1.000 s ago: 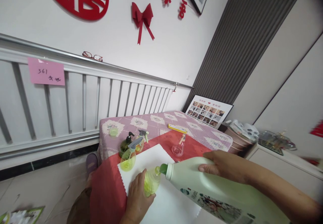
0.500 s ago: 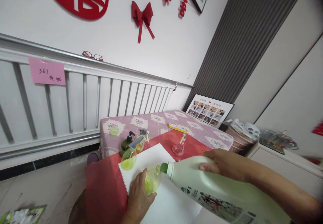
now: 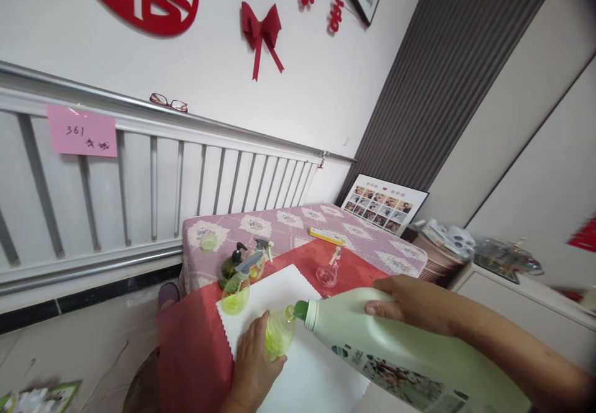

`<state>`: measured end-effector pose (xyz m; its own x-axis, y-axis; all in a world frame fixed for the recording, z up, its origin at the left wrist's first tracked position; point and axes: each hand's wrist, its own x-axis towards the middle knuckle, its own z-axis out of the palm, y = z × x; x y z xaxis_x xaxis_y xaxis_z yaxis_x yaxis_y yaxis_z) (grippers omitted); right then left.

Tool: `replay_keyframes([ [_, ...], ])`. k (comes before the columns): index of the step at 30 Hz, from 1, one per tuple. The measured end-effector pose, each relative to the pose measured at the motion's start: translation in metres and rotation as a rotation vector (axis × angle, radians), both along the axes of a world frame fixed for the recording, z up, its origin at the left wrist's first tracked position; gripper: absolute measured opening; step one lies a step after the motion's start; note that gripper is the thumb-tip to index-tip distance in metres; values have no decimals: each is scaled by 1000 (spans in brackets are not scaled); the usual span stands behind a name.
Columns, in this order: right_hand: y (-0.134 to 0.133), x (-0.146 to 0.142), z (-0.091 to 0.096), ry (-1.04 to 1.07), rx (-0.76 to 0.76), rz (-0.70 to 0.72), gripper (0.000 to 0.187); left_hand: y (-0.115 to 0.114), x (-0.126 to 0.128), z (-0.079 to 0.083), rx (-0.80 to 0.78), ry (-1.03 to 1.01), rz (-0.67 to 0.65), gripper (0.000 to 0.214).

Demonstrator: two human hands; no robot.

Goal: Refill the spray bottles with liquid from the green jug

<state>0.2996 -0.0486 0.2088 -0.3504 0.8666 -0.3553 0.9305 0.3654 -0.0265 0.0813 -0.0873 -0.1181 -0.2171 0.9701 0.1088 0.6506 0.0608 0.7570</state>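
My left hand [image 3: 255, 358] is closed around a small clear bottle [image 3: 279, 333] with yellow-green liquid inside, tilted a little over the white sheet [image 3: 307, 372]. My right hand [image 3: 410, 306] grips a large pale green detergent jug [image 3: 372, 341], tipped almost on its side. Its green spout [image 3: 301, 310] meets the small bottle's open mouth. Left of these stands a spray bottle [image 3: 236, 295] with a grey head and yellow-green liquid. Behind it are a dark pump bottle [image 3: 230, 268] and another spray bottle [image 3: 257, 267]. A clear pinkish spray bottle [image 3: 327, 272] stands beyond the jug.
A red cloth [image 3: 195, 351] lies over the patterned tablecloth [image 3: 265, 223]. On the table are a yellow-and-white case [image 3: 326, 235] and a pale green piece [image 3: 208, 243]. A photo board [image 3: 384, 205] leans at the back; a white cabinet [image 3: 516, 313] stands right. A radiator [image 3: 153, 177] lines the wall.
The view has shifted very slightly. Both hands keep their holds, and the jug's spout stays at the small bottle's mouth.
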Motion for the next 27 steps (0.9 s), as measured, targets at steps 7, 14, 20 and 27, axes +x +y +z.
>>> replay_keyframes([
  [7, -2, -3, 2, -12, -5, 0, 54, 1, 0, -3, 14, -1, 16, 87],
  [14, -2, -2, 1, -3, 0, 7, 51, 1, 0, -5, 26, -2, 19, 88],
  [20, -1, -2, 1, -1, 11, 6, 51, 1, 0, -6, 30, -8, 12, 88],
  [27, -3, -3, 2, -18, 21, 5, 55, 1, 1, -6, 46, -1, 17, 86],
])
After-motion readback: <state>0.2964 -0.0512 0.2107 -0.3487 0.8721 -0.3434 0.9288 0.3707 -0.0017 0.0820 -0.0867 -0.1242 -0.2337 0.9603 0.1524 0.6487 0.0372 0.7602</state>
